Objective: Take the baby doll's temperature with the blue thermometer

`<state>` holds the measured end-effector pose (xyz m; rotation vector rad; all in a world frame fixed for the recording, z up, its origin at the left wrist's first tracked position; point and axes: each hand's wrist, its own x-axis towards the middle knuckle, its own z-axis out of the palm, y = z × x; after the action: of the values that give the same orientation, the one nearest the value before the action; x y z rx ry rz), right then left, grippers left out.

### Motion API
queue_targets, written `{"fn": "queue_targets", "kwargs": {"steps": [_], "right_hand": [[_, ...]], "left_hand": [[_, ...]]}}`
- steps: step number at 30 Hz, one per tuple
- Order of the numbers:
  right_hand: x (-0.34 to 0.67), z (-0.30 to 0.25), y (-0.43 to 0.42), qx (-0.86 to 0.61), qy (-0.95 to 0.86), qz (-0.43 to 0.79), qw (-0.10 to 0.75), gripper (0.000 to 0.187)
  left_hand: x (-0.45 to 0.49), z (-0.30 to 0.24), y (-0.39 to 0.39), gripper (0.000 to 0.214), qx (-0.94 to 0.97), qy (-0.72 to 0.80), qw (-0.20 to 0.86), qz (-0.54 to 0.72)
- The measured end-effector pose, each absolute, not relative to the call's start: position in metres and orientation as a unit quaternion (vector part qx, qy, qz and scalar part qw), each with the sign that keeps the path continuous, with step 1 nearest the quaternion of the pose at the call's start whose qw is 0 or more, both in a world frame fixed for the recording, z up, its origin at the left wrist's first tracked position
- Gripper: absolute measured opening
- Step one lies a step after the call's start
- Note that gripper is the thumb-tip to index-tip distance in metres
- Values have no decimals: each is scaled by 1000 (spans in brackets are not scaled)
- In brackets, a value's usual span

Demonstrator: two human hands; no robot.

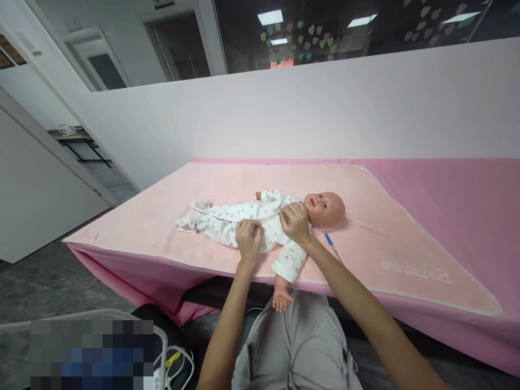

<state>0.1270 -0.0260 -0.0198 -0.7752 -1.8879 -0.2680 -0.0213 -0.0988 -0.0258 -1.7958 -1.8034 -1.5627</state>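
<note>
A baby doll lies on its back with its head to the right, dressed in a white patterned sleepsuit. My left hand is closed, its fingers curled on the front of the sleepsuit around the doll's waist. Up at the chest, just below the chin, my right hand pinches the fabric near the neckline. The exact grip of both sets of fingertips is partly hidden. One doll arm hangs over the near table edge between my forearms.
A pink mat lies over a darker pink cloth on the table. Right of the doll's shoulder is a slim item with a blue end. A white wall borders the far side. White cables hang at lower left.
</note>
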Motion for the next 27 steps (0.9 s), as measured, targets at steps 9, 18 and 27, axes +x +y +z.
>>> {"fn": "queue_targets", "kwargs": {"steps": [9, 18, 27], "right_hand": [[127, -17, -27, -321, -787, -111, 515, 12], [128, -19, -26, -320, -787, -114, 515, 12], [127, -20, -26, -320, -785, -112, 518, 12]], "left_hand": [[-20, -27, -96, 18, -577, -626, 109, -512], [-21, -30, -94, 16, -568, -653, 106, -489], [-21, -29, -95, 14, -561, -664, 106, -483]]}}
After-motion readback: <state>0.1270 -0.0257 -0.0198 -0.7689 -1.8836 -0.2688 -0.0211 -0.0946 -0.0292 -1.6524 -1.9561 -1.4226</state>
